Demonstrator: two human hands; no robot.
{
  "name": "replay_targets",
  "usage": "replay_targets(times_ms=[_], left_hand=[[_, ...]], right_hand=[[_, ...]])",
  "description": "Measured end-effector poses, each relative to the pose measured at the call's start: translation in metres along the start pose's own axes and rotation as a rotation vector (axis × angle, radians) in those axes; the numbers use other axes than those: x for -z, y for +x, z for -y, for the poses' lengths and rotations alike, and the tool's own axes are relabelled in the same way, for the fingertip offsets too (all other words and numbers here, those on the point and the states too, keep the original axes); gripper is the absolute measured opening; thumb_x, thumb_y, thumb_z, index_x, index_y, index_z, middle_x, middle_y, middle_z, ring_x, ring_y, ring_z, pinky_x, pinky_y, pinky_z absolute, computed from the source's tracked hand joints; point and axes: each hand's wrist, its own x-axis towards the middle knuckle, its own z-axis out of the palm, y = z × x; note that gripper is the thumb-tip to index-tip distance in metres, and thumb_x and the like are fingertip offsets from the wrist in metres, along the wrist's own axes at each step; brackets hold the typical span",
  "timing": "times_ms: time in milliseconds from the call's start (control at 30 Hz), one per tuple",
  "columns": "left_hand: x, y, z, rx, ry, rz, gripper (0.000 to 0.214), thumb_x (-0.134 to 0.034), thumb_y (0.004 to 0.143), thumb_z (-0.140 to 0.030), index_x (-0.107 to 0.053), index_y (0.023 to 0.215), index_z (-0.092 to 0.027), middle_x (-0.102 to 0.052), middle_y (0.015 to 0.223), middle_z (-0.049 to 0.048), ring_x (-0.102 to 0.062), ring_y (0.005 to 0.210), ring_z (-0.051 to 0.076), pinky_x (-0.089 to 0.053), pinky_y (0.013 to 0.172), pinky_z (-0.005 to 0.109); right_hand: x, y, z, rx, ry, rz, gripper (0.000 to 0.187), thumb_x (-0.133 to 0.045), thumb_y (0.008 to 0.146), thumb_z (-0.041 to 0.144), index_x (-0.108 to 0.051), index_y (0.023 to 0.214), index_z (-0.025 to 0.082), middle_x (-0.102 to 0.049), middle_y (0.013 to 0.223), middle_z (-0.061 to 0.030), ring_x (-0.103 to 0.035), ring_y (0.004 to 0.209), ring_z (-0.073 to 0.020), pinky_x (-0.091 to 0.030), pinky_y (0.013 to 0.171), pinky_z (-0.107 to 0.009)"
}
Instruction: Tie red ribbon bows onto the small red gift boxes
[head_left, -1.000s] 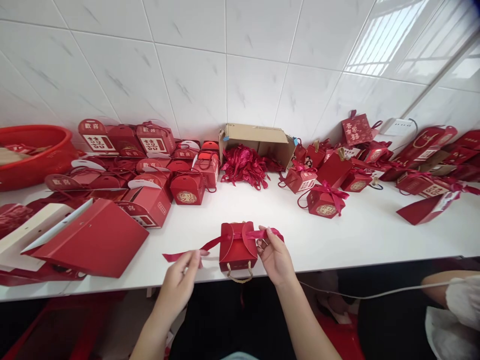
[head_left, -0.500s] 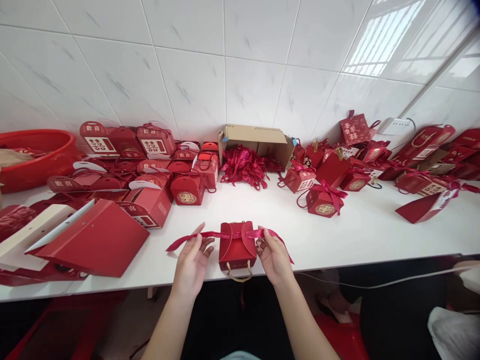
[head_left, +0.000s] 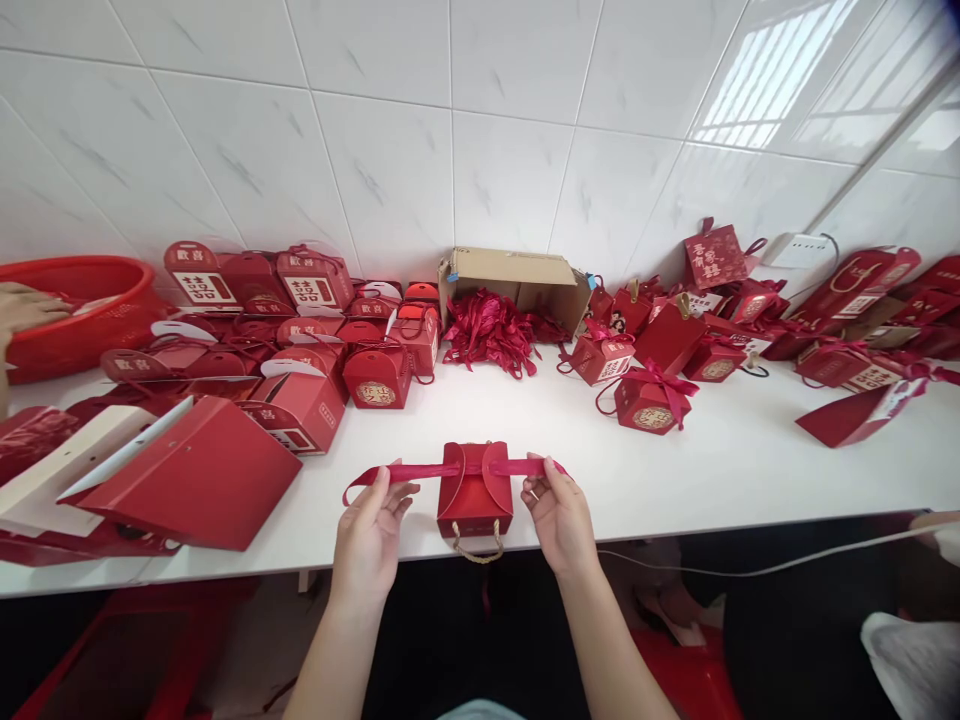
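A small red gift box (head_left: 475, 500) with curved top flaps and a twisted rope handle (head_left: 478, 555) stands at the table's front edge. A dark pink ribbon (head_left: 420, 471) passes through slots in its flaps and stretches out to both sides. On the left, my left hand (head_left: 371, 535) pinches the ribbon between thumb and fingers, its tail curling beyond. My right hand (head_left: 559, 515) grips the ribbon's other side, a short end showing past the fingers. Both hands are apart from the box.
Behind the box, a cardboard carton (head_left: 514, 268) spills pink ribbons (head_left: 487, 330). Several red gift boxes (head_left: 300, 400) crowd the left; a ribbon-tied box (head_left: 651, 402) and others stand right. Another person's hand (head_left: 22, 308) is at a red basin (head_left: 82, 340). A power strip (head_left: 795, 250) sits by the wall.
My hands have moved outward along the ribbon, which now runs straighter and tauter across the box. At the far left, the other person's hand has come into clearer view over the basin.
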Motion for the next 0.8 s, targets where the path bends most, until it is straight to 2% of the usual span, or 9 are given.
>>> replay_targets(times_ms=[100, 200, 367, 467, 533, 667, 800], left_hand=[[-0.007, 0.0, -0.006, -0.177, 0.071, -0.005, 0.026, -0.076, 0.067, -0.04, -0.071, 0.075, -0.016, -0.072, 0.078, 0.0006, -0.064, 0.068, 0.011, -0.048, 0.07, 0.024], [-0.012, -0.001, -0.013, -0.288, 0.137, 0.004, 0.028, -0.072, 0.072, -0.043, -0.073, 0.075, -0.016, -0.073, 0.081, 0.0029, -0.063, 0.068, 0.012, -0.047, 0.072, 0.026], [-0.017, -0.001, -0.022, -0.481, 0.281, -0.02, 0.019, -0.07, 0.075, -0.036, -0.073, 0.076, -0.017, -0.073, 0.082, 0.0042, -0.065, 0.082, 0.018, -0.048, 0.078, 0.029], [-0.023, -0.001, -0.029, -0.604, 0.357, -0.024, 0.015, -0.072, 0.073, -0.03, -0.073, 0.081, -0.018, -0.074, 0.081, 0.0027, -0.065, 0.085, 0.019, -0.049, 0.079, 0.029], [-0.03, -0.002, -0.034, -0.666, 0.402, 0.005, 0.014, -0.073, 0.071, -0.028, -0.074, 0.082, -0.018, -0.073, 0.078, 0.0015, -0.066, 0.082, 0.019, -0.05, 0.077, 0.028], [-0.048, -0.006, -0.047, -0.748, 0.456, 0.106, 0.017, -0.075, 0.07, -0.027, -0.075, 0.085, -0.019, -0.074, 0.083, 0.0023, -0.067, 0.084, 0.019, -0.051, 0.082, 0.03], [-0.067, -0.012, -0.059, -0.82, 0.495, 0.249, 0.02, -0.074, 0.071, -0.027, -0.075, 0.089, -0.021, -0.074, 0.089, 0.0037, -0.068, 0.086, 0.019, -0.051, 0.085, 0.031]], right_hand=[[-0.001, -0.002, 0.005, 0.076, -0.047, 0.007, 0.024, -0.073, 0.073, 0.039, -0.073, 0.079, 0.016, -0.068, 0.08, -0.0032, -0.055, 0.062, -0.0083, -0.047, 0.057, -0.021], [-0.002, -0.003, 0.01, 0.166, -0.145, -0.02, 0.019, -0.073, 0.073, 0.037, -0.073, 0.076, 0.018, -0.069, 0.097, -0.0053, -0.054, 0.063, -0.0077, -0.048, 0.062, -0.024], [-0.002, -0.002, 0.022, 0.33, -0.34, -0.056, 0.025, -0.068, 0.077, 0.042, -0.072, 0.083, 0.018, -0.07, 0.099, -0.0073, -0.056, 0.066, -0.0109, -0.048, 0.067, -0.029], [-0.008, -0.002, 0.036, 0.473, -0.493, -0.049, 0.029, -0.061, 0.081, 0.044, -0.072, 0.081, 0.018, -0.069, 0.105, -0.0096, -0.059, 0.073, -0.0146, -0.05, 0.069, -0.031], [-0.016, -0.002, 0.048, 0.586, -0.618, -0.055, 0.026, -0.062, 0.082, 0.041, -0.072, 0.085, 0.018, -0.07, 0.102, -0.0087, -0.061, 0.077, -0.0158, -0.05, 0.071, -0.031], [-0.037, -0.004, 0.072, 0.774, -0.744, -0.039, 0.025, -0.063, 0.082, 0.035, -0.071, 0.099, 0.018, -0.069, 0.075, -0.0027, -0.061, 0.069, -0.0148, -0.051, 0.065, -0.029], [-0.055, -0.003, 0.087, 0.882, -0.789, 0.07, 0.019, -0.061, 0.084, 0.033, -0.073, 0.093, 0.021, -0.07, 0.079, -0.0027, -0.064, 0.075, -0.0163, -0.051, 0.067, -0.029]])
